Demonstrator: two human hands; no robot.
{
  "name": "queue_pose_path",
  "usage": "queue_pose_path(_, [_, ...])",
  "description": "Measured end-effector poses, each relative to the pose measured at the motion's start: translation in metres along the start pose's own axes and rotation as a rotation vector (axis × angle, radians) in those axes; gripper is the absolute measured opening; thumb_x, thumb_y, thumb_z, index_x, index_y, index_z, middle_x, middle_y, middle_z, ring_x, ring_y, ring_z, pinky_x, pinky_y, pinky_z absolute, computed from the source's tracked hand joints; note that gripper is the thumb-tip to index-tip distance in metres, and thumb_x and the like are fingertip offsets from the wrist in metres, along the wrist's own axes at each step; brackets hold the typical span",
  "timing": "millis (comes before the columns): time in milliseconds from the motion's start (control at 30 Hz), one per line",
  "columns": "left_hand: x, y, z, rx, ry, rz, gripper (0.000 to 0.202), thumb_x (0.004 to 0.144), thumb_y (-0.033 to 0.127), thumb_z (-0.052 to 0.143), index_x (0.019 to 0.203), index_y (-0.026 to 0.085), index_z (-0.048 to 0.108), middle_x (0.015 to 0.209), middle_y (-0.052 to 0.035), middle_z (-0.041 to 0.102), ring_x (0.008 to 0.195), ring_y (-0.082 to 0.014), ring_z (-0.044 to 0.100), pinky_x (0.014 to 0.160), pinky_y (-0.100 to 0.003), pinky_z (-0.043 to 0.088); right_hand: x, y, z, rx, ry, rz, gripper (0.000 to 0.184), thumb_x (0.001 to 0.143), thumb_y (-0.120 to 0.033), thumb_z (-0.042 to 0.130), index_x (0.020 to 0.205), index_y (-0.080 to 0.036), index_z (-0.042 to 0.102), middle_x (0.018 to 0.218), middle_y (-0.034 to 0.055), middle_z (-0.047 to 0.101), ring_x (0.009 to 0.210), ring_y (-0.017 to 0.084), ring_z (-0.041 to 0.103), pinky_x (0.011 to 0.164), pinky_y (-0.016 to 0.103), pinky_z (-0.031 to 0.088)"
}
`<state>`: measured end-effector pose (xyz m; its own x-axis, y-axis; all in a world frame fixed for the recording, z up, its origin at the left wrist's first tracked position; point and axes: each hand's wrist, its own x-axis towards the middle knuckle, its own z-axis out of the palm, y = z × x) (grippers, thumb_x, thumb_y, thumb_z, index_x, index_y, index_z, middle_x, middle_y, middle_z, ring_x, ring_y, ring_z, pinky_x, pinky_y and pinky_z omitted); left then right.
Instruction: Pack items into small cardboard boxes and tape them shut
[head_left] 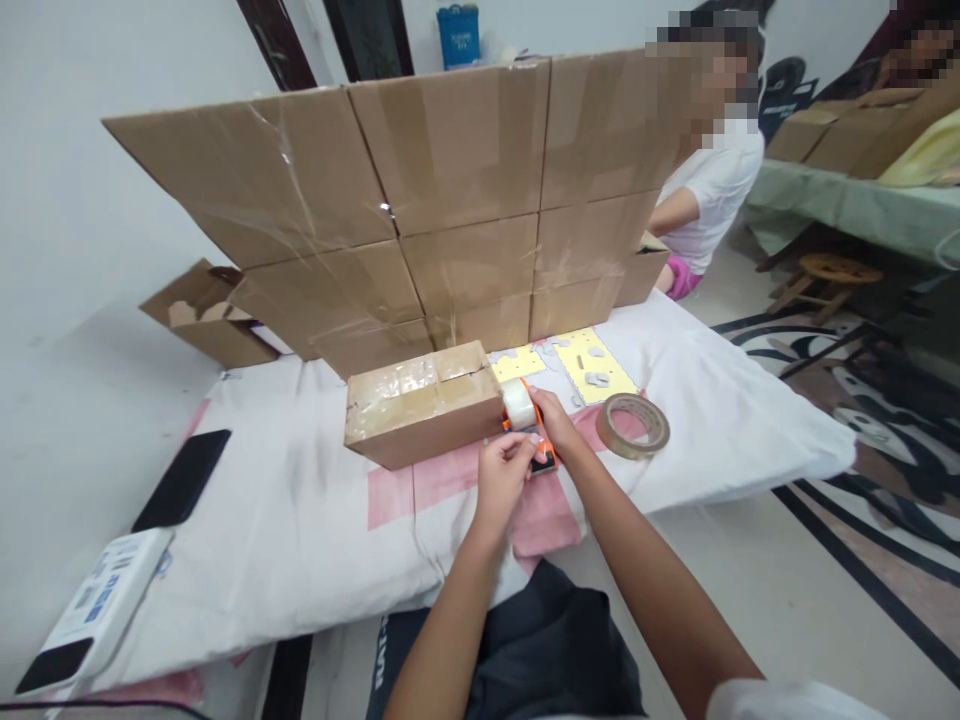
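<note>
My right hand (556, 418) is wrapped round an orange tape dispenser (546, 440) that carries a roll of clear tape (518, 404). Close beside it, the fingers of my left hand (506, 468) are pinched together at the near end of the dispenser. What they pinch is too small to make out. A closed cardboard box (420, 405), with shiny clear tape across its top, lies just left of the dispenser. To the right of my right hand a roll of brown tape (632, 426) rests on the cloth.
A wall of stacked cardboard boxes (465, 150) stands behind. Yellow sheets (596, 364) with grey pieces lie before it. At left are an open carton (217, 325), a black phone-like slab (182, 478) and a white box (105, 590). A person in a white shirt (724, 190) sits beyond.
</note>
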<state>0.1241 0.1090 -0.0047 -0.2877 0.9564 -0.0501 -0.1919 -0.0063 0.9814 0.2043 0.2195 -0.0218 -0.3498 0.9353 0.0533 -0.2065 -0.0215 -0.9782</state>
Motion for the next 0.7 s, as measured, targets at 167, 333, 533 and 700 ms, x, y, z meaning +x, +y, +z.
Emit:
queue_pose_path(167, [-0.007, -0.002, 0.003, -0.005, 0.016, -0.026, 0.026, 0.082, 0.041, 0.067, 0.074, 0.017, 0.07, 0.065, -0.0026, 0.069, 0.046, -0.0084, 0.045, 0.049, -0.024, 0.034, 0.001, 0.007, 0.003, 0.025, 0.023, 0.046, 0.052, 0.076, -0.069, 0.064, 0.062, -0.019, 0.055, 0.055, -0.0011, 0.053, 0.053, 0.013, 0.048, 0.05, 0.027, 0.039])
queue_pose_path(333, [-0.009, -0.003, 0.005, 0.032, 0.035, -0.022, 0.023, 0.082, 0.034, 0.065, 0.066, 0.017, 0.068, 0.061, -0.0015, 0.066, 0.054, -0.0122, 0.054, 0.057, -0.025, 0.041, 0.008, 0.013, -0.005, -0.008, 0.085, 0.024, 0.059, 0.076, -0.076, 0.059, 0.059, -0.019, 0.054, 0.051, -0.0014, 0.051, 0.05, 0.013, 0.047, 0.048, 0.027, 0.037])
queue_pose_path(533, [-0.011, -0.014, 0.005, 0.075, 0.049, -0.037, 0.022, 0.083, 0.029, 0.063, 0.065, 0.018, 0.066, 0.06, -0.0013, 0.066, 0.063, -0.016, 0.062, 0.064, -0.026, 0.044, 0.012, 0.01, -0.01, 0.031, 0.157, 0.04, 0.06, 0.079, -0.076, 0.054, 0.063, -0.019, 0.056, 0.051, -0.0002, 0.056, 0.048, 0.014, 0.053, 0.047, 0.026, 0.042])
queue_pose_path(700, [-0.014, -0.02, -0.001, 0.119, 0.028, -0.066, 0.024, 0.083, 0.031, 0.062, 0.063, 0.017, 0.065, 0.06, -0.0013, 0.067, 0.061, -0.015, 0.061, 0.061, -0.024, 0.042, 0.014, 0.013, -0.005, 0.121, 0.242, 0.067, 0.055, 0.078, -0.073, 0.058, 0.067, -0.019, 0.056, 0.051, -0.0023, 0.057, 0.043, 0.012, 0.052, 0.042, 0.024, 0.041])
